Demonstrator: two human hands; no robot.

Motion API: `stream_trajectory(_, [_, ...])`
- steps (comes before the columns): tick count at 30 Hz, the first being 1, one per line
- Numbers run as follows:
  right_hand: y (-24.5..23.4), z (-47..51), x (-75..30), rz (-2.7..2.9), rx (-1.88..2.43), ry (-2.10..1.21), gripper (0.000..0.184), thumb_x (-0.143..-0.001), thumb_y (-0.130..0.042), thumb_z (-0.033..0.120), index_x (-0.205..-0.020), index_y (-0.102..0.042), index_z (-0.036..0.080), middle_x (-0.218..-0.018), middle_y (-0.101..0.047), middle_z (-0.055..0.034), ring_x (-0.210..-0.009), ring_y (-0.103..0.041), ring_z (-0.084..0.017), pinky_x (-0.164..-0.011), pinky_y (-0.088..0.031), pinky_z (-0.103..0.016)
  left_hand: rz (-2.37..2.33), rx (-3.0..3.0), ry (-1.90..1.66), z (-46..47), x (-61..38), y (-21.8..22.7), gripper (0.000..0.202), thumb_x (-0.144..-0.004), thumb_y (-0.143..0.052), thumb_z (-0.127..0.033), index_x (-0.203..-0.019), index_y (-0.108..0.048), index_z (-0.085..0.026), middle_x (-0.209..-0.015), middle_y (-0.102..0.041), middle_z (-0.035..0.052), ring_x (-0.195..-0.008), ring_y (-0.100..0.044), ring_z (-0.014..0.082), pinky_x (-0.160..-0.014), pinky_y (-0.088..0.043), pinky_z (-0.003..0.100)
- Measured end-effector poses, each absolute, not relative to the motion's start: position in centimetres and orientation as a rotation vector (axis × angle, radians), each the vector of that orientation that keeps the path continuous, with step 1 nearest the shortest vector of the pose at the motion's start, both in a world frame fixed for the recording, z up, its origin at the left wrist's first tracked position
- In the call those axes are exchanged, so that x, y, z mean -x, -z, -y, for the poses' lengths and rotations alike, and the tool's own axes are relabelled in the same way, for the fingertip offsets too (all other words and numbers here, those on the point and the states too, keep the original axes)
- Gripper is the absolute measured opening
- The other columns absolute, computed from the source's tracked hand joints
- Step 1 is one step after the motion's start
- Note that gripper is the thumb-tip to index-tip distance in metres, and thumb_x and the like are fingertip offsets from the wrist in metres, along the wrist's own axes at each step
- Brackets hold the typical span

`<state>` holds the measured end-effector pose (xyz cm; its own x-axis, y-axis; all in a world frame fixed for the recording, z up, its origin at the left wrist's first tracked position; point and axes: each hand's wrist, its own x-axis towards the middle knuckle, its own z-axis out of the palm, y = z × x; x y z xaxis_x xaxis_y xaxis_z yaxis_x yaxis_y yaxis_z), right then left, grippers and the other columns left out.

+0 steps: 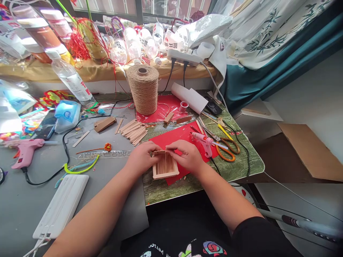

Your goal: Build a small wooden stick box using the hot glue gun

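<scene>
A small open box made of wooden craft sticks sits at the front of the work area, partly over a red sheet. My left hand is closed at the box's far left edge, its thumb and fingertips gripping the rim. My right hand pinches a thin wooden stick that crosses the box from its far side. The fingertips of both hands nearly meet there, and the exact contact is partly hidden. Loose craft sticks lie in a pile beyond my left hand.
A pink glue gun and orange-handled scissors lie right of my right hand. Behind stands a large twine spool. Another pink glue gun, a white power bank and a clear ruler are at left.
</scene>
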<state>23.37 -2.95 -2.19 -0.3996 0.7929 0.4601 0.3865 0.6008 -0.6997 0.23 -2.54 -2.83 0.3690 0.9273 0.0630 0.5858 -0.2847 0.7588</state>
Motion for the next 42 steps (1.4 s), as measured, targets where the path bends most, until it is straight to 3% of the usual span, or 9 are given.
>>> stream_trajectory(10, [2.0, 3.3, -23.6, 1.991, 0.914, -0.578, 0.013, -0.1, -0.065, 0.019, -0.111, -0.071, 0.024, -0.102, -0.077, -0.0064, -0.094, -0.071, -0.021, -0.089, -0.058, -0.039, -1.32, -1.999, -0.669, 2.5, -0.2, 3.1, 0.015, -0.083, -0.07, -0.024, -0.093, -0.081, -0.027, -0.091, -0.074, 0.0012, -0.087, -0.067, 0.0199, -0.08, -0.051, 0.033])
stream_trajectory(17, [1.1, 3.7, -23.1, 1.692, 0.985, -0.915, 0.01, -0.102, -0.06, 0.03, -0.108, -0.065, 0.024, -0.1, -0.067, -0.0062, -0.092, -0.067, -0.021, -0.088, -0.058, -0.038, -1.323, -1.994, -0.686, 2.5, -0.2, 3.1, 0.015, -0.083, -0.069, -0.024, -0.092, -0.081, -0.027, -0.091, -0.074, 0.0013, -0.085, -0.066, 0.0195, -0.08, -0.051, 0.033])
stream_trajectory(20, [0.7, 3.9, -22.9, 1.463, 0.935, -1.03, 0.011, -0.106, -0.051, 0.034, -0.107, -0.057, 0.026, -0.099, -0.063, -0.005, -0.087, -0.067, -0.019, -0.082, -0.06, -0.037, -1.318, -1.974, -0.668, 2.6, -0.2, 2.9, 0.016, -0.082, -0.069, -0.023, -0.092, -0.081, -0.027, -0.092, -0.074, 0.002, -0.086, -0.067, 0.0202, -0.08, -0.051, 0.033])
stream_trajectory(23, [0.3, 3.6, -23.2, 1.329, 0.943, -1.057, 0.011, -0.108, -0.045, 0.034, -0.108, -0.053, 0.027, -0.088, -0.059, -0.001, -0.068, -0.06, -0.015, -0.065, -0.057, -0.032, -1.337, -1.951, -0.658, 2.7, -0.3, 2.6, 0.018, -0.081, -0.068, -0.022, -0.093, -0.081, -0.027, -0.093, -0.074, 0.0025, -0.087, -0.066, 0.0207, -0.078, -0.051, 0.033])
stream_trajectory(25, [-0.1, 3.3, -23.7, 1.435, 1.022, -1.066, 0.014, -0.107, -0.046, 0.034, -0.108, -0.058, 0.026, -0.08, -0.055, 0.001, -0.059, -0.053, -0.014, -0.056, -0.05, -0.028, -1.34, -1.948, -0.661, 2.7, -0.3, 2.6, 0.018, -0.081, -0.068, -0.022, -0.093, -0.081, -0.027, -0.094, -0.074, 0.0026, -0.088, -0.066, 0.0209, -0.078, -0.051, 0.033])
stream_trajectory(28, [-0.3, 3.0, -24.1, 1.817, 1.171, -1.06, 0.019, -0.1, -0.063, 0.034, -0.114, -0.071, 0.023, -0.073, -0.059, 0.0018, -0.061, -0.053, -0.014, -0.058, -0.046, -0.028, -1.318, -1.958, -0.675, 2.6, -0.2, 2.7, 0.016, -0.082, -0.069, -0.023, -0.092, -0.081, -0.026, -0.092, -0.074, 0.0027, -0.086, -0.066, 0.0206, -0.079, -0.052, 0.033])
stream_trajectory(32, [0.1, 2.6, -23.8, 2.118, 1.214, -1.012, 0.027, -0.092, -0.073, 0.02, -0.118, -0.078, 0.025, -0.091, -0.076, -0.0024, -0.075, -0.065, -0.017, -0.071, -0.052, -0.031, -1.294, -1.961, -0.688, 2.5, -0.2, 2.7, 0.013, -0.085, -0.07, -0.028, -0.092, -0.081, -0.026, -0.091, -0.073, 0.0025, -0.086, -0.066, 0.02, -0.079, -0.051, 0.033])
stream_trajectory(35, [0.7, 2.4, -23.3, 2.155, 1.22, -0.992, 0.025, -0.091, -0.072, 0.014, -0.111, -0.081, 0.026, -0.095, -0.079, -0.003, -0.082, -0.069, -0.018, -0.075, -0.052, -0.031, -1.296, -1.964, -0.684, 2.6, -0.3, 2.6, 0.012, -0.085, -0.07, -0.027, -0.091, -0.081, -0.026, -0.09, -0.073, 0.0021, -0.085, -0.066, 0.0196, -0.079, -0.051, 0.032])
stream_trajectory(42, [0.8, 2.1, -23.6, 2.03, 1.229, -1.045, 0.009, -0.094, -0.073, 0.03, -0.096, -0.078, 0.022, -0.075, -0.067, 0.001, -0.067, -0.057, -0.015, -0.061, -0.044, -0.027, -1.304, -1.968, -0.684, 2.7, -0.3, 2.6, 0.014, -0.087, -0.07, -0.033, -0.09, -0.081, -0.025, -0.09, -0.073, 0.0033, -0.085, -0.066, 0.0202, -0.077, -0.052, 0.032])
